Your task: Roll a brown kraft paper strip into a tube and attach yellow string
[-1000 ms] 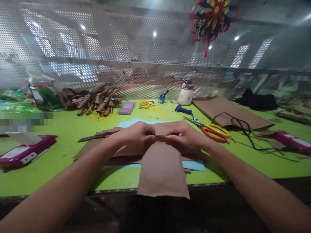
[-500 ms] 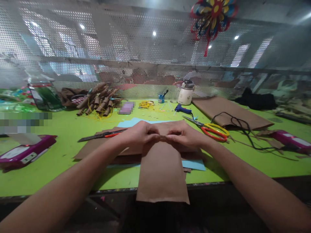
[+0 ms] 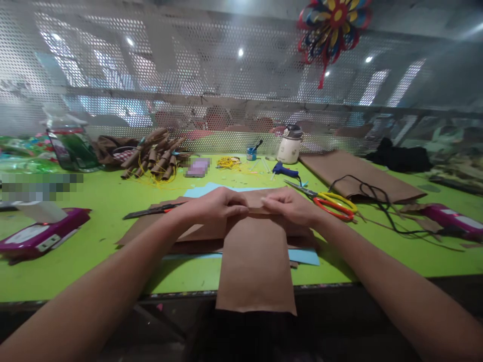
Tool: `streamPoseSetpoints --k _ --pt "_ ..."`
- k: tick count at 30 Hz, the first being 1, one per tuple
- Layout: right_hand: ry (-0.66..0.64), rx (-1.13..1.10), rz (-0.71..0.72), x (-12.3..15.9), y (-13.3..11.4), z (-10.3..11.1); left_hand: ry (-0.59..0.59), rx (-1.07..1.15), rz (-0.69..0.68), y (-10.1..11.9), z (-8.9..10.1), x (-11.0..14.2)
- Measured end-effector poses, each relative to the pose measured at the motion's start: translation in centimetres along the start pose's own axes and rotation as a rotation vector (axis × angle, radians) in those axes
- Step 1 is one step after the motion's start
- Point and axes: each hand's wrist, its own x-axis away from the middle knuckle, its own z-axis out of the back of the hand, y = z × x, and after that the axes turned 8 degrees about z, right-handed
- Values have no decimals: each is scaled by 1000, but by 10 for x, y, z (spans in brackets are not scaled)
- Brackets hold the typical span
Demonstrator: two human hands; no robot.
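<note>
A strip of brown paper [image 3: 256, 266] hangs over the table's front edge, its far end folded or rolled between my hands. My left hand [image 3: 226, 205] pinches the left side of that end. On its right side, my right hand [image 3: 285, 203] closes thumb against fingers. Under both hands lie more brown paper sheets [image 3: 199, 245] and light blue paper [image 3: 307, 257]. Partly hidden behind my left wrist is a dark-bladed cutting tool with a red handle [image 3: 153, 210]. Scissors with red and yellow handles [image 3: 332, 205] lie just right of my right hand.
At the back left stand rolled brown paper tubes [image 3: 156, 157] and a green bottle [image 3: 71, 146]. A blue glue gun [image 3: 284, 170], a white jar [image 3: 290, 146] and a large brown sheet [image 3: 362, 173] are farther back. Purple power strips [image 3: 45, 234] flank the table; a black cord [image 3: 381, 198] runs at right.
My fingertips have moved apart along the paper's far end, showing more of the fold between them. The strip's hanging end has shifted slightly right.
</note>
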Motion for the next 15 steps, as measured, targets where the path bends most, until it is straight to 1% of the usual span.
streamPoseSetpoints --k 3,5,8,11,13,15 --pt "154 -375 -97 0 2 6 -53 245 -2 3 6 4" --pt "175 -523 -113 1 -1 5 -77 419 8 6 5 6" --pt "98 -568 -68 4 -10 -2 -92 627 -6 11 -3 7" --pt "66 -563 -2 6 -18 -9 -127 791 -8 16 -15 6" --pt "50 -569 49 7 -20 -11 -213 862 29 19 -22 5" --pt "32 -574 94 7 -20 -12 -300 853 68 22 -27 6"
